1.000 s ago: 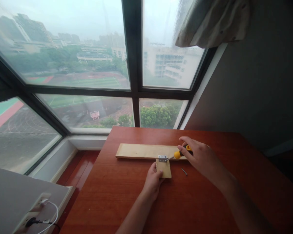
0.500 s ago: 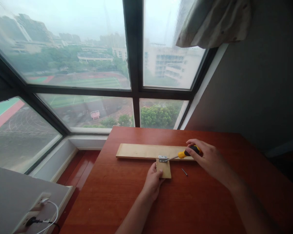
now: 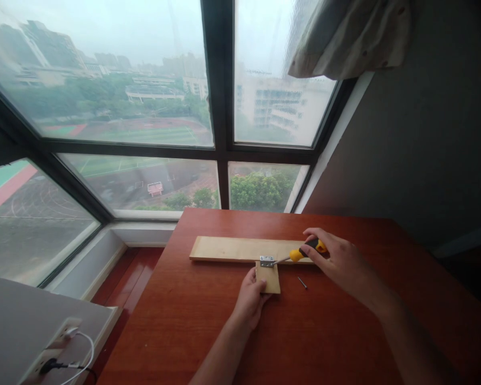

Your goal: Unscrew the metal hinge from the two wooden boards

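My left hand [image 3: 251,297] grips a small wooden block [image 3: 268,280], thumb on top and fingers beneath. A metal hinge [image 3: 266,261] lies across the far end of this block and the near edge of a long pale wooden board [image 3: 228,248]. My right hand [image 3: 336,256] is closed around the black and yellow handle of a screwdriver [image 3: 296,255]. The screwdriver slants down to the left, its tip at the right side of the hinge. Whether the tip sits in a screw is too small to tell. A loose screw or nail [image 3: 302,283] rests right of the block.
Everything lies on a reddish-brown wooden table [image 3: 192,321]. Large dark-framed windows [image 3: 220,155] stand behind it, with a curtain [image 3: 353,43] hanging at upper right. At lower left, plugs and cords sit in a wall socket [image 3: 60,342].
My right hand has shifted slightly and its grip on the screwdriver handle has turned a little. The tip stays at the hinge, and my left hand keeps its hold on the block.
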Motion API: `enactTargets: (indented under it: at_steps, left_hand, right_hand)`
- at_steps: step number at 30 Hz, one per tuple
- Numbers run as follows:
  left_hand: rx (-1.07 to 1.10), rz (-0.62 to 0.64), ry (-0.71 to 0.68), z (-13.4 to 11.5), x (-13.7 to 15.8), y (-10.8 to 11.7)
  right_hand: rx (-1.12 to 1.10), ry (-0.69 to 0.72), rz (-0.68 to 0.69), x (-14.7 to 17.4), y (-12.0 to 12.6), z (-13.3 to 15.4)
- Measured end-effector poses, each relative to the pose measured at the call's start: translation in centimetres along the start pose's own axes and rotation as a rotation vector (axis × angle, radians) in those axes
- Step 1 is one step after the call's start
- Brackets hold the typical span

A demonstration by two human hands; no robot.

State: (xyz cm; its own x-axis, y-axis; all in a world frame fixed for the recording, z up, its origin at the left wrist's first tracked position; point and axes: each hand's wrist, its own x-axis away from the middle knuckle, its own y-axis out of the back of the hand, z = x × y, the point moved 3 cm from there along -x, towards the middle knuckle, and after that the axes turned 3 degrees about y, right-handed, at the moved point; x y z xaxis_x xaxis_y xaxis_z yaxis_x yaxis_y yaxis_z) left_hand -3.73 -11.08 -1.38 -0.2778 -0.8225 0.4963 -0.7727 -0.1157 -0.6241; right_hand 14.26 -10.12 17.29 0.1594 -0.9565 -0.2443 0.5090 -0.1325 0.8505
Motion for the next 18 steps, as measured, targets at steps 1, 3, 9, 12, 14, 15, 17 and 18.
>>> enactTargets:
  at_steps: [1, 3, 9, 12, 14, 15, 17, 18]
  left_hand:
    - [-0.001, -0.003, 0.0, -0.02, 0.03, -0.01]
    - [-0.001, -0.012, 0.005, -0.03, 0.06, 0.0]
    - [0.001, -0.012, 0.012, 0.0, -0.03, -0.04]
    - [-0.003, -0.007, 0.005, 0.02, -0.03, -0.04]
    - [-0.006, -0.004, -0.002, 0.03, 0.02, -0.02]
    - [-0.005, -0.005, -0.006, 0.03, 0.05, 0.0]
    - [-0.002, -0.006, -0.012, 0.02, 0.11, 0.03]
    - [0.001, -0.006, -0.013, 0.01, 0.13, 0.04]
  right_hand:
    - [-0.001, -0.003, -0.012, -0.05, -0.02, -0.17]
    - [-0.025, 0.012, -0.02, -0.05, 0.0, -0.38]
    - [-0.082, 0.075, 0.038, 0.4, 0.3, -0.25]
    - [-0.051, 0.054, 0.033, 0.37, 0.3, -0.12]
    - [-0.027, 0.022, 0.02, 0.25, 0.24, -0.08]
    - [-0.022, 0.015, 0.012, 0.19, 0.21, -0.06]
    - [-0.02, 0.021, -0.002, 0.09, 0.16, -0.05]
    - [-0.021, 0.026, -0.012, 0.07, 0.16, -0.08]
